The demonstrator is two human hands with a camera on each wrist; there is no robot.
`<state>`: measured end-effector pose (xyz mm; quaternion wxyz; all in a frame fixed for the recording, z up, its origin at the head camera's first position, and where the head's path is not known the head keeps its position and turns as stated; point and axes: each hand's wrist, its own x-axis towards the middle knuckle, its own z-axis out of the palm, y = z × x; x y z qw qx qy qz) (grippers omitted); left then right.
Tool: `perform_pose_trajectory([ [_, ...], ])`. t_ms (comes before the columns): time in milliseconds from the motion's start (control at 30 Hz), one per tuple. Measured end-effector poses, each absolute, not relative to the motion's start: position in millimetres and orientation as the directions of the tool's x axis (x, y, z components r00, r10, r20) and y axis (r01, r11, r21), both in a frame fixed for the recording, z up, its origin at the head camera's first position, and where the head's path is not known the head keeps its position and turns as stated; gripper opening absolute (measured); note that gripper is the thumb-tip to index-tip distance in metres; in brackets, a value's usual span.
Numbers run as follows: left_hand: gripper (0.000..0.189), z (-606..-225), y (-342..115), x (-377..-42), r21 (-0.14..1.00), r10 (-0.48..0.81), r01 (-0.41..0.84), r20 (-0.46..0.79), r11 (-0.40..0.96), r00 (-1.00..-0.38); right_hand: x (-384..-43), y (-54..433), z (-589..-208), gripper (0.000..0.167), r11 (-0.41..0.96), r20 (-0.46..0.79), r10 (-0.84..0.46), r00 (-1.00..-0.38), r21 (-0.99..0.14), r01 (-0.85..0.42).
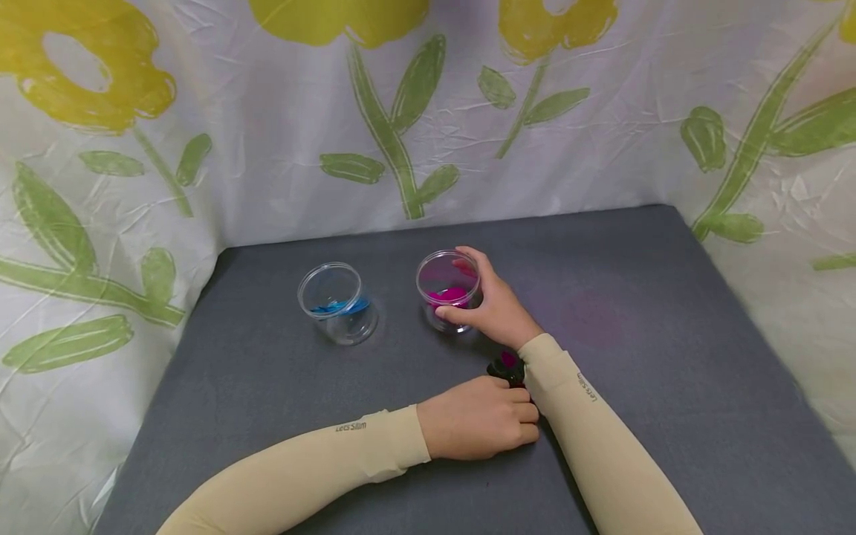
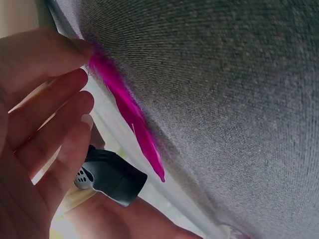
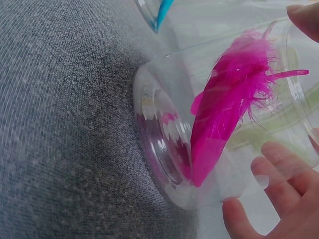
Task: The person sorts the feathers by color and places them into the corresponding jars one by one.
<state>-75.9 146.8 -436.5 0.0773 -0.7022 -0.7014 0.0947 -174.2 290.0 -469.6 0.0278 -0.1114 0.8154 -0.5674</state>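
Observation:
My right hand (image 1: 498, 305) grips a clear plastic jar (image 1: 428, 276), thumb on the near side and fingers around the far side. Bright pink feathers (image 3: 224, 109) stand inside that jar, leaning against its wall. Below the right wrist, my left hand (image 1: 478, 417) is low over the table, back of the hand up. In the left wrist view it pinches one end of another pink feather (image 2: 132, 117) at the thumb tip, and the feather's tip points away from the fingers. Only a bit of this feather shows in the head view, beside the right wrist.
A second clear jar (image 1: 357, 327) with blue feathers (image 1: 341, 306) stands left of the held one. A black wrist camera (image 2: 117, 177) sits under the right wrist. Grey cloth (image 1: 254, 357) covers the table, and a flower-printed white curtain (image 1: 267, 148) hangs behind.

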Motion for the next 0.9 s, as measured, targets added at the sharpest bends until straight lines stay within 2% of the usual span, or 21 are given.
perform_pose_trajectory([
  [200,0.014,-437.3,149.3,-74.7,-0.29,0.999,0.957,-0.042,-0.02,0.008,-174.8,289.3,-470.8,0.104,0.327,0.086,-0.212,-0.973,-0.932,-0.154],
  [400,0.017,-436.9,151.4,-73.5,-0.28,0.996,0.959,-0.083,-0.035,0.013,-174.8,289.0,-469.6,0.104,0.336,0.083,-0.217,-0.973,-0.929,-0.154],
  [900,0.022,-443.7,152.1,-74.5,-0.294,0.997,0.954,-0.06,-0.061,0.045,-174.7,289.9,-469.7,0.106,0.352,0.066,-0.196,-0.978,-0.927,-0.133],
])
